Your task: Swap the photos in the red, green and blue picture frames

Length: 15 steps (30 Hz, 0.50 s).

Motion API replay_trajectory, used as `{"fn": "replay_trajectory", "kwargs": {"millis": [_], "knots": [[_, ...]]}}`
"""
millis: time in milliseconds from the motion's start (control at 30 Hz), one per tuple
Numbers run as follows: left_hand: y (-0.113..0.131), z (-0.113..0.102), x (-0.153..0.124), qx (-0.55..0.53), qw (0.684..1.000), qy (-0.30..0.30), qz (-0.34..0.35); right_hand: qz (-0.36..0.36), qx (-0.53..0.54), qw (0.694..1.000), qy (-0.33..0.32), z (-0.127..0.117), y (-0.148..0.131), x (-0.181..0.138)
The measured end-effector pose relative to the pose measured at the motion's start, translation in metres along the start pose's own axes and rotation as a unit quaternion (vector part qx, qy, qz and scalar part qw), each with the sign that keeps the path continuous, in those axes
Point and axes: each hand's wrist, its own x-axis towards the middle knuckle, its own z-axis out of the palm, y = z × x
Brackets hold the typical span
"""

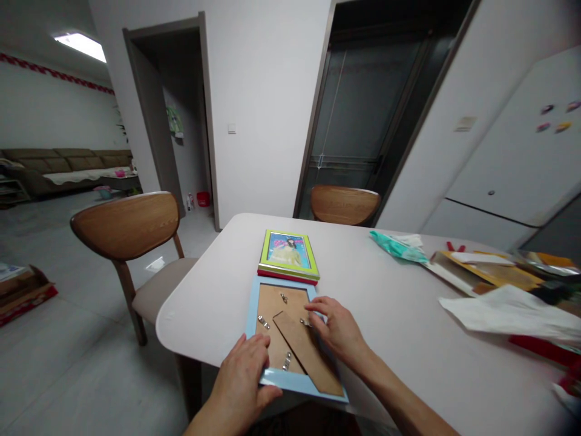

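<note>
A light blue picture frame (254, 303) lies face down at the near edge of the white table (385, 315), its brown backing board (276, 306) and fold-out stand (308, 354) facing up. My left hand (242, 375) grips the frame's near left corner, thumb under the edge. My right hand (336, 327) rests on the right side of the backing, fingertips pinched at a small metal clip (305, 321). Just beyond lies a green frame (289, 254) with a picture, stacked on a red one (285, 277).
Papers, envelopes and a teal bag (399, 245) clutter the table's right side. One wooden chair (131, 227) stands at the left, another (345, 204) at the far end. Two open doorways are behind. A fridge with magnets (512, 163) is at the right.
</note>
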Motion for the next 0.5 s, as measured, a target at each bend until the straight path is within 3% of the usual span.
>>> {"fn": "replay_trajectory", "kwargs": {"millis": [200, 500], "knots": [[0.002, 0.005, -0.001, 0.006, 1.000, 0.005, 0.011, -0.101, 0.004, 0.989, -0.105, 0.030, -0.051, 0.016], [-0.001, 0.007, -0.002, -0.004, 1.000, 0.016, 0.020, -0.124, -0.010, 0.985, -0.117, 0.048, -0.060, 0.018]]}}
